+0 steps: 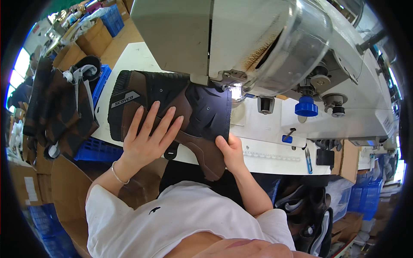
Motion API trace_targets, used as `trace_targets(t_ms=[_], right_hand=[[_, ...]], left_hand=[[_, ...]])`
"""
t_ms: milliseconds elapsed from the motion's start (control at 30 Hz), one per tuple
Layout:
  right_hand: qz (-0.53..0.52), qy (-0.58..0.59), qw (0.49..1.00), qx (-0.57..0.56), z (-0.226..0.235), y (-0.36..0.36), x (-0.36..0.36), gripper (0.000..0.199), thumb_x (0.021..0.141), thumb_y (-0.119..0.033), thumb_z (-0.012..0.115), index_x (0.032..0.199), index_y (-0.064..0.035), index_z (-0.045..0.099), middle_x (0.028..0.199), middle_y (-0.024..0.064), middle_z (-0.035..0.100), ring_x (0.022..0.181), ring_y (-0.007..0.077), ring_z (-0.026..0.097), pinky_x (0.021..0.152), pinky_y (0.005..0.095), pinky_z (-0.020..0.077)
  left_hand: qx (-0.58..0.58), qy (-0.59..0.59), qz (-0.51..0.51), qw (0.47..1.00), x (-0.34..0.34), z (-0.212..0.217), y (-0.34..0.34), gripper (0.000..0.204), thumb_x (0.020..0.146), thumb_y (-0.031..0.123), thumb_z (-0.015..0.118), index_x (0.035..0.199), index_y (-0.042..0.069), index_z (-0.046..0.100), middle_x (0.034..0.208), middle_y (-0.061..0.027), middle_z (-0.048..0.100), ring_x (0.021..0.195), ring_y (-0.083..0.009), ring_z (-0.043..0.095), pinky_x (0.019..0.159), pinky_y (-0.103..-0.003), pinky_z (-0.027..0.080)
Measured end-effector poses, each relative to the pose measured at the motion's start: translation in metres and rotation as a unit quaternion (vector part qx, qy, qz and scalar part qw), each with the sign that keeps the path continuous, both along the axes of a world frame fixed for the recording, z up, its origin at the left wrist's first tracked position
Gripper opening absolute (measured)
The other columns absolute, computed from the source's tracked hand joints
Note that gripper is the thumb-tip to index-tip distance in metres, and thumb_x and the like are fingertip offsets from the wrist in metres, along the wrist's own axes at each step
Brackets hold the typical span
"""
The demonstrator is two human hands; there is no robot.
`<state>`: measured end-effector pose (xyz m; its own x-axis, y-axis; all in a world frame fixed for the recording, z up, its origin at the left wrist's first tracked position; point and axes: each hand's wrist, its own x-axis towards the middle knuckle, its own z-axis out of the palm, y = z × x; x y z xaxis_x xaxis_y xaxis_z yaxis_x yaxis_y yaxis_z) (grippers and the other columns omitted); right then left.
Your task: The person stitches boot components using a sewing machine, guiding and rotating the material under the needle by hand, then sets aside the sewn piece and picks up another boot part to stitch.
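Note:
A brown and black shoe upper (189,107) lies flat on the white sewing table (262,129), its right edge under the lit needle area of a large grey sewing machine (241,38). My left hand (148,137) presses flat on the brown part, fingers spread. My right hand (230,150) pinches the upper's lower right edge near the table's front. A thin bracelet sits on my left wrist.
A stack of dark shoe uppers (60,107) rests on blue crates (97,148) to the left. Cardboard boxes (92,38) stand at the back left. A blue knob (306,107) hangs under the machine. More shoe pieces (305,210) lie in a bin at lower right.

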<state>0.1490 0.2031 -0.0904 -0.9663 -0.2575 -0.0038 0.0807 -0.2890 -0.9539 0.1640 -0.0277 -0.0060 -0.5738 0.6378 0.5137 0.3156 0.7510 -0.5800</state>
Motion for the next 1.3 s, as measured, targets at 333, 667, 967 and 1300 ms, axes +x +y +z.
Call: trace_targets(t_ms=[333, 667, 967, 1300], right_hand=[[-0.031, 0.021, 0.998, 0.056, -0.022, 0.017, 0.040, 0.021, 0.092, -0.015, 0.059, 0.079, 0.0021, 0.062, 0.069, -0.0056, 0.055, 0.065, 0.0035, 0.045, 0.057, 0.0210, 0.0381], [-0.076, 0.042, 0.996, 0.031, -0.005, -0.004, 0.015, 0.022, 0.094, -0.016, 0.057, 0.084, 0.0028, 0.064, 0.074, -0.0045, 0.059, 0.069, 0.0034, 0.048, 0.060, 0.0204, 0.0393], [-0.112, 0.035, 0.993, -0.003, 0.020, -0.021, -0.037, 0.020, 0.095, -0.018, 0.056, 0.091, 0.0004, 0.064, 0.083, -0.0010, 0.061, 0.072, 0.0047, 0.053, 0.063, 0.0205, 0.0424], [-0.077, 0.039, 0.996, -0.031, 0.016, -0.008, -0.049, 0.023, 0.096, -0.021, 0.054, 0.090, -0.0011, 0.064, 0.081, -0.0029, 0.060, 0.072, 0.0034, 0.049, 0.065, 0.0189, 0.0396]], left_hand=[[0.045, -0.017, 0.015, 0.999, 0.003, 0.002, 0.009, 0.036, 0.079, 0.020, 0.059, 0.115, 0.019, 0.063, 0.123, -0.0016, 0.060, 0.116, -0.0292, 0.056, 0.102, -0.046, 0.040], [0.085, -0.110, -0.037, 0.990, -0.042, 0.026, -0.009, 0.045, 0.070, 0.022, 0.067, 0.114, 0.017, 0.061, 0.121, -0.0012, 0.058, 0.118, -0.0272, 0.052, 0.105, -0.045, 0.038], [0.114, -0.199, -0.094, 0.969, -0.114, 0.045, -0.018, 0.061, 0.053, 0.031, 0.078, 0.110, 0.015, 0.065, 0.106, -0.0004, 0.064, 0.107, -0.0224, 0.055, 0.097, -0.035, 0.042], [0.197, -0.279, -0.093, 0.935, -0.131, 0.045, -0.016, 0.055, 0.055, 0.030, 0.081, 0.101, 0.006, 0.064, 0.102, -0.0076, 0.063, 0.103, -0.0275, 0.056, 0.091, -0.036, 0.045]])
